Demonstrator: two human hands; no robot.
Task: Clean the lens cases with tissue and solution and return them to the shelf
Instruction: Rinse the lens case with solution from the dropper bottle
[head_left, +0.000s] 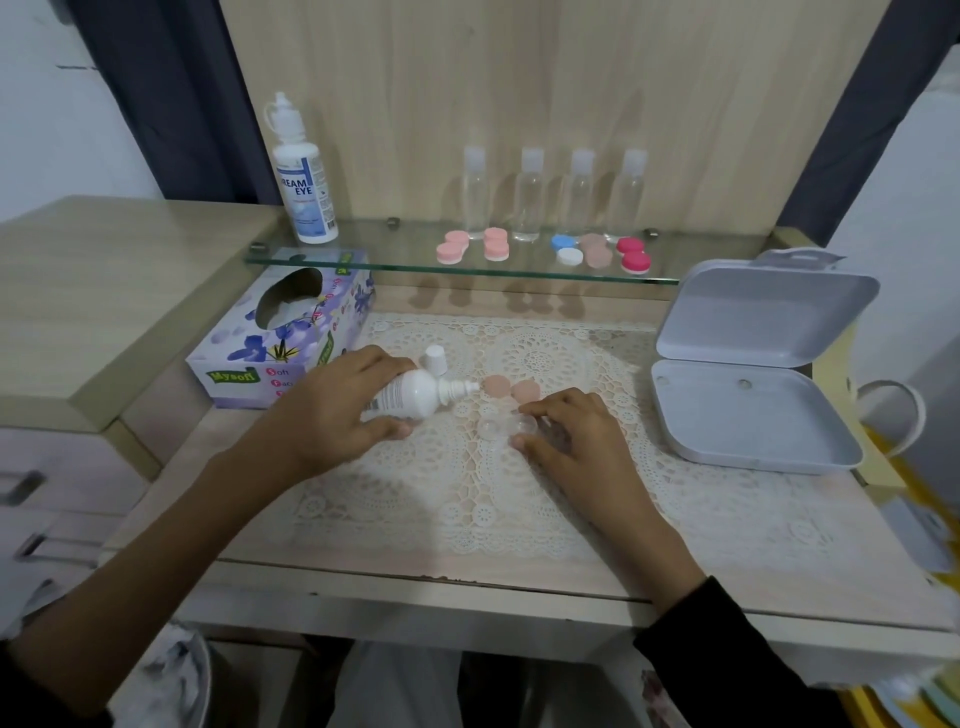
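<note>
Head view. Lace mat (467, 499) covers the desk nearest the person. Left hand (332, 410) rests on it with fingers curled round a small white solution bottle (410, 399). The bottle lies almost level, its uncapped nozzle pointing right. Right hand (576, 436) is just beside it: thumb and forefinger pinch the right cup of an open clear lens case (501, 428) resting on the mat, other fingers loosely bent. Just beyond the case two peach caps (496, 385) lie flat, the nozzle tip near the left one. White bottle cap (435, 358) stands upright behind the bottle. Tissue box (270, 353) sits at left, an open grey hinged box (748, 410) at right. Glass shelf (389, 254) behind carries five closed lens cases (496, 244) (two pink, one blue-white, one beige, one red), a large solution bottle (304, 176) and four clear bottles (527, 197).
</note>
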